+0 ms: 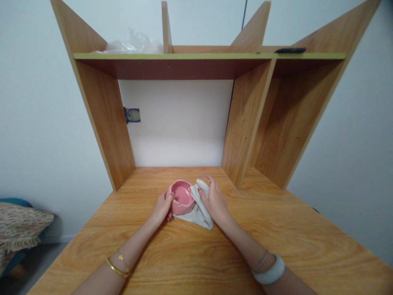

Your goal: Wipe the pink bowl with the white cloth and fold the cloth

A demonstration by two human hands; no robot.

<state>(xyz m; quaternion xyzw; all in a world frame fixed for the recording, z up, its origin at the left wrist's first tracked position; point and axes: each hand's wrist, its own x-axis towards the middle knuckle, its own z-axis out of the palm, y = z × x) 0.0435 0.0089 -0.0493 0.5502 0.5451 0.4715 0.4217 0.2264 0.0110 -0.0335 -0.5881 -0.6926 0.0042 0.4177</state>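
Gripping the pink bowl [181, 196] by its left wall with the left hand [162, 206], at the wood-grain worktop [184, 254]. Pinching a pale cloth [199, 211] against the bowl's right rim with the right hand [215, 200]. Behind the bowl, a wooden shelf unit [250, 106] before a white wall [39, 102]; above left, a clear plastic bag [135, 43]; far left, patterned fabric [23, 223].

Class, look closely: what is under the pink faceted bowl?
Pale grey cloth shows along the near and right edges of the pink faceted bowl, with wooden desktop around. The bowl covers what lies directly beneath its base, so how far the cloth extends there cannot be seen.
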